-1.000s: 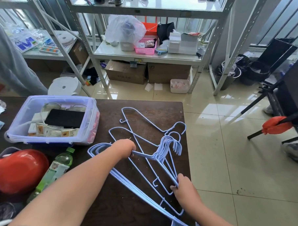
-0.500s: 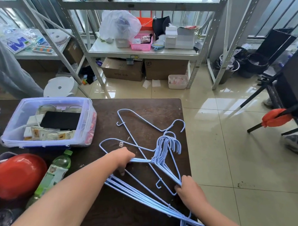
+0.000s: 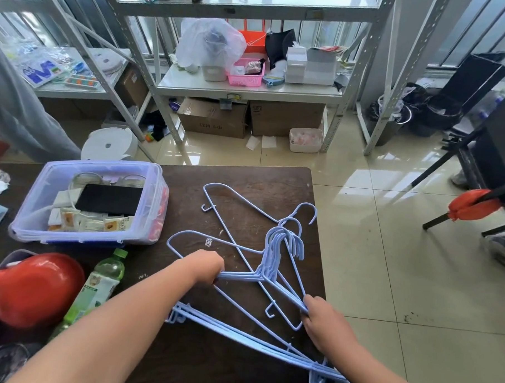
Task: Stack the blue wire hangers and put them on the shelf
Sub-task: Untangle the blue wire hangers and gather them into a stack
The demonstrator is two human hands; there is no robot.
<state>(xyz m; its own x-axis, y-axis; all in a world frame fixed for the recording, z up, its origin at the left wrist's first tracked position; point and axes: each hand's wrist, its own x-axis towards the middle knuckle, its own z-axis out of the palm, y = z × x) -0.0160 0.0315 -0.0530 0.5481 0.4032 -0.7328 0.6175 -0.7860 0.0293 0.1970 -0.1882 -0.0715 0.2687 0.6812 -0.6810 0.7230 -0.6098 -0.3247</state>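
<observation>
Two hands grip the hanger stack (image 3: 270, 274): your left hand (image 3: 206, 269) closed on one shoulder, right hand (image 3: 322, 320) on the other. One loose hanger (image 3: 239, 202) lies beyond on the bench (image 3: 238, 364), nearer your left.

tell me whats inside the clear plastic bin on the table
The clear plastic bin holds a flat black slab, white boxes with a cable and small snack packets. Anything beneath the slab is covered, so I cannot tell what else is there.

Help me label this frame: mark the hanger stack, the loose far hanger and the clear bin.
hanger stack (image 3: 283, 244), head view, on the bunched hooks.
loose far hanger (image 3: 245, 198), head view, on its upper shoulder wire.
clear bin (image 3: 155, 204), head view, on its right wall.
</observation>
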